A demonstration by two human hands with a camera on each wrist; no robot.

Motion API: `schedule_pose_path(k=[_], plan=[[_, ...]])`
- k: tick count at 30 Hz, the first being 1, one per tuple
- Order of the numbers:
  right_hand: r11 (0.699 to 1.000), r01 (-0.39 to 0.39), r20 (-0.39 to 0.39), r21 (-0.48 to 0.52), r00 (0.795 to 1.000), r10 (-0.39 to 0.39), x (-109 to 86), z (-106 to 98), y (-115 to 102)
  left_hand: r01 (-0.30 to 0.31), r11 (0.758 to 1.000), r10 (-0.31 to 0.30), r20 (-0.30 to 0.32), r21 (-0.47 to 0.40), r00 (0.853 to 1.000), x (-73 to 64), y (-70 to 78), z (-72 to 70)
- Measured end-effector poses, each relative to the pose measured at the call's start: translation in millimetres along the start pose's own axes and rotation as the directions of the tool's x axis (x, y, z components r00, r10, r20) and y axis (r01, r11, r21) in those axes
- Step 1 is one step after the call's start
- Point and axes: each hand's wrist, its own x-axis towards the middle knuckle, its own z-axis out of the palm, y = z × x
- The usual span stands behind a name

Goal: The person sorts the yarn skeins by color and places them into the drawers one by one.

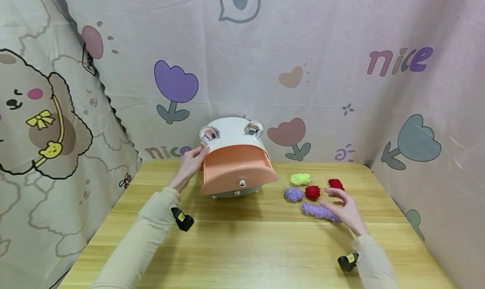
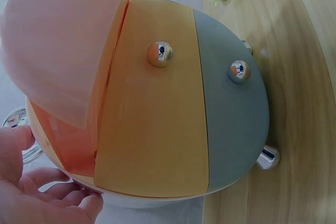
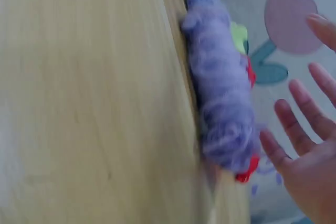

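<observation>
A printed curtain (image 1: 322,28) hangs behind the wood-grain surface (image 1: 242,251). On that surface, left of the yarn, stands a frog-faced drawer cabinet (image 1: 231,131), its peach top drawer (image 1: 221,180) pulled out. The left hand (image 1: 191,164) grips the cabinet's upper left side, thumb up by one chrome-rimmed eye (image 1: 209,133). The right hand (image 1: 346,211) hovers by the yarn, fingers apart and softly bent, holding nothing. Frontmost lies the long purple skein (image 1: 318,211); behind it are a round purple bundle (image 1: 293,194), a yellow-green bundle (image 1: 300,179) and two small red bundles (image 1: 312,192) (image 1: 336,184). The step in hand seems to be steadying the cabinet while reaching for yarn; the next move likely calls for closing the right fingers round one piece.
</observation>
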Motion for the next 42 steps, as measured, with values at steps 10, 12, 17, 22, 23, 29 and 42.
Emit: schedule_pose_path(k=[10,12,17,22,23,29,42], plan=[[0.997,-0.067,0.069,-0.027,0.995,0.068,-11.7,-11.6,24.2,0.012,1.000,-0.012,-0.004,-0.006,1.000,0.7,-0.5,0.1],[0.994,-0.100,0.093,-0.043,0.990,0.104,-12.6,-12.5,26.9,0.010,1.000,-0.010,-0.004,-0.004,1.000,0.5,-0.4,0.1],[0.985,-0.162,0.167,-0.061,0.971,0.170,-15.6,-14.7,30.2,0.008,1.000,-0.008,-0.001,-0.002,1.000,0.1,0.5,0.4],[0.988,-0.136,0.199,-0.068,0.969,0.147,-17.9,-14.7,32.6,0.012,1.000,-0.012,-0.001,-0.005,1.000,0.7,0.0,0.6],[0.989,-0.133,0.201,-0.070,0.969,0.145,-18.2,-14.6,32.9,0.012,1.000,-0.012,-0.002,-0.004,1.000,0.9,-0.2,0.7],[0.987,-0.129,0.211,-0.098,0.966,0.148,-18.8,-14.8,34.4,0.018,1.000,-0.018,-0.003,0.008,1.000,1.3,-0.1,1.0],[0.990,-0.127,0.207,-0.065,0.969,0.137,-19.8,-16.3,40.1,0.010,1.000,-0.010,0.000,-0.002,1.000,0.6,-0.1,1.0]])
